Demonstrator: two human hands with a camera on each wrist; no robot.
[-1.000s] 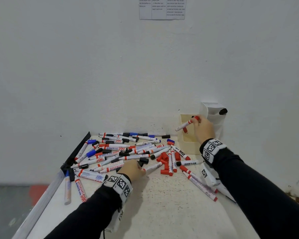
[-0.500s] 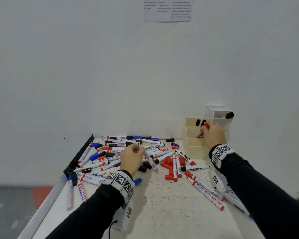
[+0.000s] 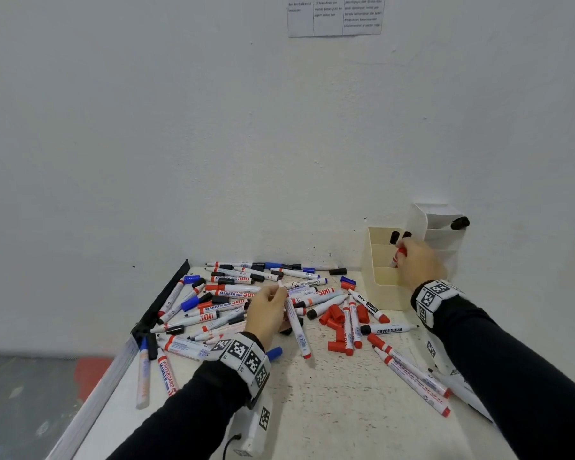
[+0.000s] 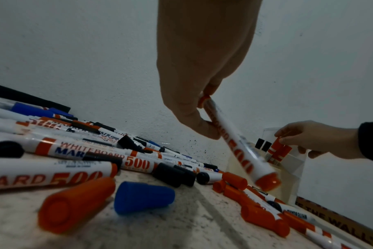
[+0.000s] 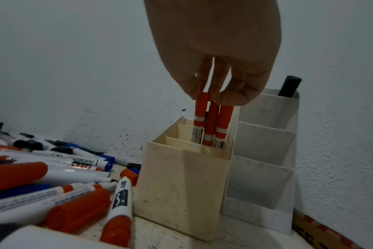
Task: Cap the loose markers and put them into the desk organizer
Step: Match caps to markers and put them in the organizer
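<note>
A cream desk organizer (image 3: 379,295) (image 5: 181,185) stands at the back right against the wall. My right hand (image 3: 404,253) (image 5: 207,96) hangs over it and pinches the cap of a red marker (image 5: 200,116) that stands in a rear compartment beside two other red-capped markers. My left hand (image 3: 281,290) (image 4: 204,114) pinches the upper end of a red whiteboard marker (image 3: 296,323) (image 4: 241,144); it slants down over the pile of loose markers (image 3: 233,293). Loose red caps (image 3: 334,318) and a blue cap (image 4: 143,197) lie on the table.
A white tiered organizer (image 3: 442,234) (image 5: 264,151) holding a black marker (image 5: 289,86) stands behind the cream one. A black strip (image 3: 161,303) runs along the table's left edge. More red markers (image 3: 412,376) lie at the right. A cardboard box (image 5: 330,235) is beside the organizers.
My right hand has lowered its red marker from above the organizer into a compartment. My left hand has lifted a red marker out of the pile.
</note>
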